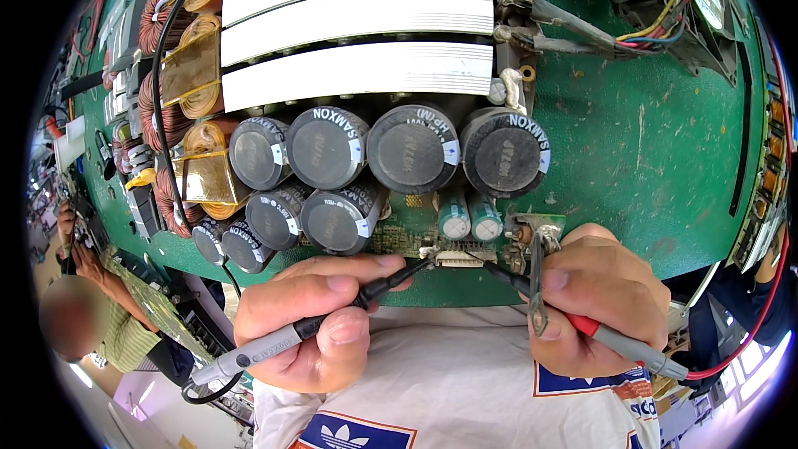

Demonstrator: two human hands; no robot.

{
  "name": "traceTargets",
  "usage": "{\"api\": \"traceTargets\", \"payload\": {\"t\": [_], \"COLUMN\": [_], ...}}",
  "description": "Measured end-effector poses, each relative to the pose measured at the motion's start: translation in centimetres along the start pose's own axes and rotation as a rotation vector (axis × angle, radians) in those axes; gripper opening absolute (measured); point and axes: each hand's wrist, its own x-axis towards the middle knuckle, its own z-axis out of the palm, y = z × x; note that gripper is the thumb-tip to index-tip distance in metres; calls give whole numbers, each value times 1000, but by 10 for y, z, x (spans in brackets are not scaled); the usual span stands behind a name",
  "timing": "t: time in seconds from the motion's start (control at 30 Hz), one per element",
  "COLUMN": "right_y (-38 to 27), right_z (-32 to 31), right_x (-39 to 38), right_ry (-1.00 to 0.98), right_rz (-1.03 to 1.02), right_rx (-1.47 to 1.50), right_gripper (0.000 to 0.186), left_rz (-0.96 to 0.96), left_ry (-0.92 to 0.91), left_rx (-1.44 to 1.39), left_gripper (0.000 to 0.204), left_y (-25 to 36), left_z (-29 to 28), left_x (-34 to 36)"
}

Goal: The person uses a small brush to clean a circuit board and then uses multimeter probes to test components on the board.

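My left hand point(303, 320) grips a grey-and-black test probe point(256, 349), its tip at the left end of a white pin connector point(465, 258) on the front edge of a circuit board. My right hand point(607, 299) grips a red-and-grey probe point(636, 349), its black tip angled toward that connector; exact contact is unclear. Beside my right thumb, a small upright board point(549, 224) carries a dark hanging part point(538, 308). Behind the tips stand two small green capacitors point(453, 214) and several large black capacitors point(411, 150).
White heatsink bars point(357, 75), copper coils point(158, 29) and taped transformers point(187, 75) fill the board's rear and left on a green mat point(640, 141). Bundled wires point(648, 37) run to a fan point(698, 50) at back right. Another person point(125, 316) works at the far left.
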Motion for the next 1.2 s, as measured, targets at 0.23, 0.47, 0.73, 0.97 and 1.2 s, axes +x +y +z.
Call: {"api": "traceTargets", "payload": {"t": [0.23,0.47,0.73,0.97,1.2], "right_y": [1,1,0,0,1], "right_z": [0,2,2,3,6], "right_x": [0,-2,-2,-2,-3], "right_ry": [10,25,36,62,99], "right_rz": [-4,-11,-9,-22,-26], "right_rx": [-11,-6,8,10,4], "right_gripper": [39,37,37,37,35], "left_rz": [-17,-15,0,4,-54], "left_ry": [1,-60,-97,-101,-16], "left_rx": [-2,-6,-38,-65,-52], "left_gripper": [38,37,34,33,36], "left_y": [0,1,0,-2,3], "left_z": [-1,-5,-4,0,7], "left_x": [0,0,0,2,2]}}
